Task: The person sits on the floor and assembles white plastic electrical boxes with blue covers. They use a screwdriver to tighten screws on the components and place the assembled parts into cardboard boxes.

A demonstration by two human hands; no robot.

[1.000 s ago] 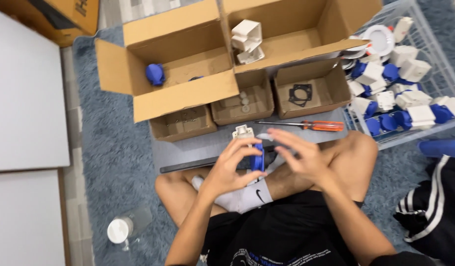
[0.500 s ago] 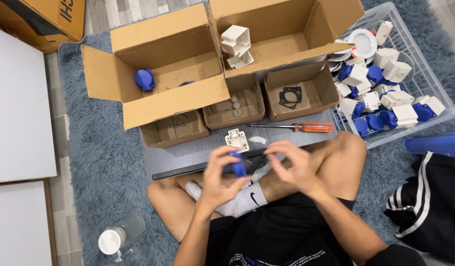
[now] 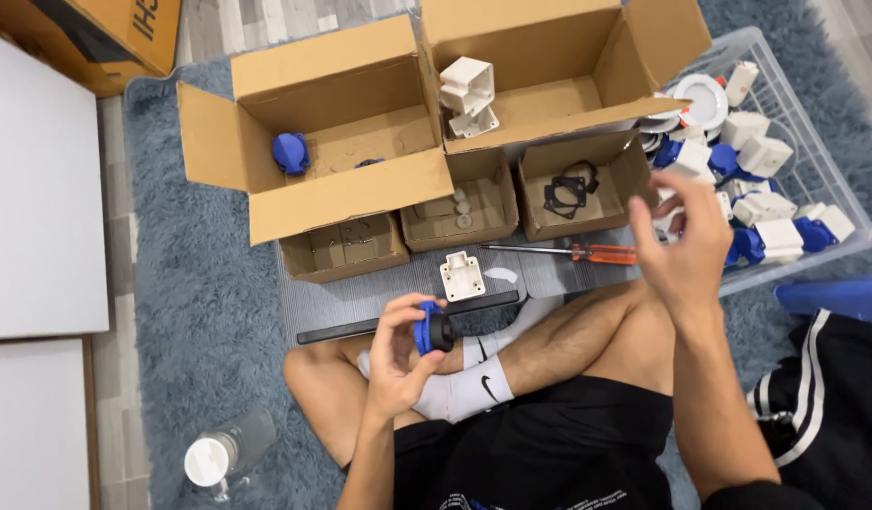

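A grey rug (image 3: pixel 200 283) holds open cardboard boxes (image 3: pixel 360 142) and a clear bin (image 3: pixel 814 151) of parts; the left hand (image 3: pixel 398 364) pinches a blue plug (image 3: pixel 431 331) above the crossed legs; the right hand (image 3: pixel 686 246), fingers loosely spread and empty, hovers nearer the bin, with the screwdriver (image 3: pixel 568 251) just left of it.

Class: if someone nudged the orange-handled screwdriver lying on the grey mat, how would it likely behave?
The orange-handled screwdriver would probably stay stiff, given its thin metal shaft. Its rounded handle may let it roll on the flat grey mat. It looks light.
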